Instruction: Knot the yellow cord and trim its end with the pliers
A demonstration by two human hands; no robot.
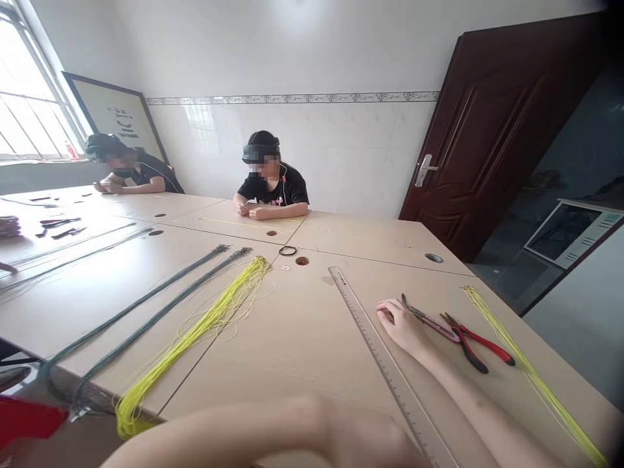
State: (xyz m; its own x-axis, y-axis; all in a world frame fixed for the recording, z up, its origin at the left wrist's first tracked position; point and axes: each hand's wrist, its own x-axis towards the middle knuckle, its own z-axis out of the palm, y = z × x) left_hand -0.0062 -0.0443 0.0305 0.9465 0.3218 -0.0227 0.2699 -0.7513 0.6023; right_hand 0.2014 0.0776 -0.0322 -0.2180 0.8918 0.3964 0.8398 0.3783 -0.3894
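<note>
My right hand point(402, 325) rests on the table just right of a long clear ruler point(370, 338). Its fingers are curled together, and whatever they may hold is too small to make out. Close beside it lies a pink-handled cutting tool point(433, 323), with red-and-black pliers point(475, 341) touching or nearly touching it. My left hand point(365, 435) is low at the near edge of view, smeared by motion, and its fingers cannot be read. It reaches across the ruler's near part.
A bundle of yellow cords point(205, 325) and two dark green cord bundles point(160, 312) lie to the left. More yellow cords point(526, 364) lie at the right edge. A black ring point(287, 250) is near a table hole point(302, 261). Two people point(287, 185) sit across the table.
</note>
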